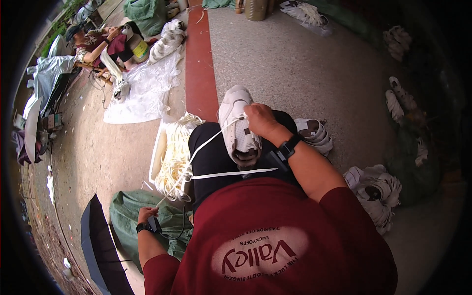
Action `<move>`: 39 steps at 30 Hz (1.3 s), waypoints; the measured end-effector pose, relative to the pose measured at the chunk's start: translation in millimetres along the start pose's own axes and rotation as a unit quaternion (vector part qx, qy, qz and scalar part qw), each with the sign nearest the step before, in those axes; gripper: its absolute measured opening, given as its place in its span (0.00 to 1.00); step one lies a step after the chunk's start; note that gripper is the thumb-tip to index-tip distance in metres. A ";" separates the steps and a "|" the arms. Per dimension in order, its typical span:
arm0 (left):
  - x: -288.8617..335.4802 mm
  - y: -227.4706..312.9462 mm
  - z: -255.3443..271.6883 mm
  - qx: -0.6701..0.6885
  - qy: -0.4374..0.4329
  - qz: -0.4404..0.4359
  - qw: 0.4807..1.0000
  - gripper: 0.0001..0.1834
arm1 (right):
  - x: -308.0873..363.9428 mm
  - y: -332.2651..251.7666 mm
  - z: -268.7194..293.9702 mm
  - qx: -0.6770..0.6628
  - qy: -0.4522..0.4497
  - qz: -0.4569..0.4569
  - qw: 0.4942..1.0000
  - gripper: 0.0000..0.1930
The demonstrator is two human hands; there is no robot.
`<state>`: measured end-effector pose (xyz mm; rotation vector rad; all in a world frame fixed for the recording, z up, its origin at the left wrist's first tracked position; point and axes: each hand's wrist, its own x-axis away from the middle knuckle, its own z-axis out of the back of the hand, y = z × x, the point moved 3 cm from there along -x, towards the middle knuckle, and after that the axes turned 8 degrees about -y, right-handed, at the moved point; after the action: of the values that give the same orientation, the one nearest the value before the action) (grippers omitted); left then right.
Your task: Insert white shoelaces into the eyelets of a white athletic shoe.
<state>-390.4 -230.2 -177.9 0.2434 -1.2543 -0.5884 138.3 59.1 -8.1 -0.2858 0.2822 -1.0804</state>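
A white sneaker [237, 110] rests on my lap with its toe pointing away from me. My right hand [260, 119] is closed at the sneaker's right side, its fingertips by the eyelets; whether they also pinch the lace is hard to see. From there a white shoelace [208, 140] runs down to the left, drawn taut toward my left hand [148, 214]. That hand is held low and out to the left, closed on the lace. The lace's other end lies across my dark trousers [209, 186]. Left of my knee, a pile of white shoelaces [176, 145] fills a pale container.
Sneakers [314, 135] lie to my right, and a bundle of them [376, 191] sits nearer. A green sack [129, 216] and a dark umbrella [98, 246] are beside my left arm. Another person [101, 46] sits at the far left by plastic sheeting [145, 93].
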 end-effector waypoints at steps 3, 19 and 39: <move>-2.5 -10.9 15.6 -0.013 -0.013 -0.009 1.000 0.16 | -25.1 30.5 -23.6 -0.115 -0.032 -0.076 0.990 0.04; 35.2 254.8 -122.0 0.105 -0.127 -0.280 0.946 0.09 | 18.0 -26.6 -24.8 0.069 0.007 0.038 0.997 0.22; 71.9 403.1 -302.7 -0.311 0.147 -0.515 0.785 0.12 | 18.9 15.7 -12.3 -0.145 0.048 0.011 0.988 0.04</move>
<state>22.1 22.1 -18.2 0.4376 -0.4637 -1.7962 155.2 48.1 -26.8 -0.4897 0.5297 -1.0328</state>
